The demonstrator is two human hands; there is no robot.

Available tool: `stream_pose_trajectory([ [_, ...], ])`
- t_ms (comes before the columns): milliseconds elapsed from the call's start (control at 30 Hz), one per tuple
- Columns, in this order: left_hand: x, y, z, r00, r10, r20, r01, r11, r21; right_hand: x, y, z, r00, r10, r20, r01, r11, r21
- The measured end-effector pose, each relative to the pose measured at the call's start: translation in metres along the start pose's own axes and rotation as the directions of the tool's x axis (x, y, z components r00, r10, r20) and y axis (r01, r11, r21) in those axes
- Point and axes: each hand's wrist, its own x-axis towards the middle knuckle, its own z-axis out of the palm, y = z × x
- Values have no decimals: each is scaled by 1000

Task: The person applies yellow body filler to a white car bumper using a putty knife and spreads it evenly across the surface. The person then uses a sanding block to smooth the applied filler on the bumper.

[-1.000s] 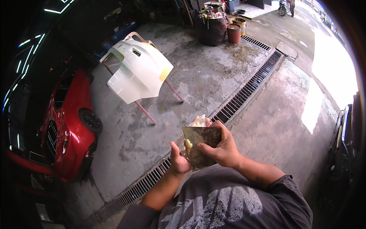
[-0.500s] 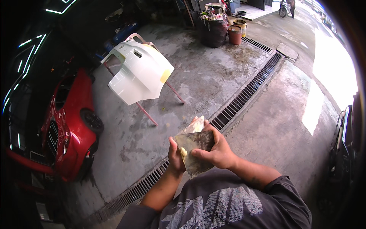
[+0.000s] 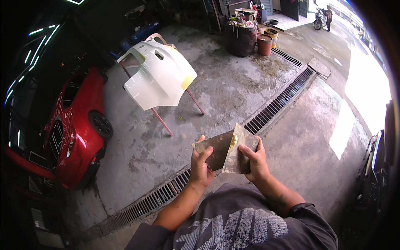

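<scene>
I hold a flat, stained putty scraper in each hand, in front of my chest. My left hand grips a dark brownish scraper, thumb on top. My right hand is closed on a paler, smeared scraper, its thumb pressed on the face. A small lump of pale yellow putty sits near the left edge of the right-hand scraper. The two scrapers overlap, the right one in front, hiding part of the left. Both hands' fingers are partly hidden behind the scrapers.
A white car body panel with a yellow patch stands on red legs ahead. At left is a red car. A slotted floor drain crosses the concrete. Farther back are a stuffed black bag, buckets and a motorcycle.
The scrapers have turned and spread sideways. The right-hand one now lies in front with the putty on it; before, the putty sat on the front scraper's left edge, by my left hand.
</scene>
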Motion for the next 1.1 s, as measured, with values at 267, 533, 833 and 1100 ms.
stream_pose_trajectory([
  [267,-10,15,26,918,-126,377,265,901,-344,-3,4,-9,997,-38,71,48,987,-154],
  [533,-16,22,40,916,-205,345,296,925,-237,16,-34,-8,995,-76,-60,59,967,-248],
  [833,-12,1,-5,791,-293,537,298,951,79,-7,-16,17,957,-149,250,268,783,-561],
  [1100,-11,9,-1,789,-328,520,318,942,111,-10,-18,33,880,-146,452,393,758,-520],
])
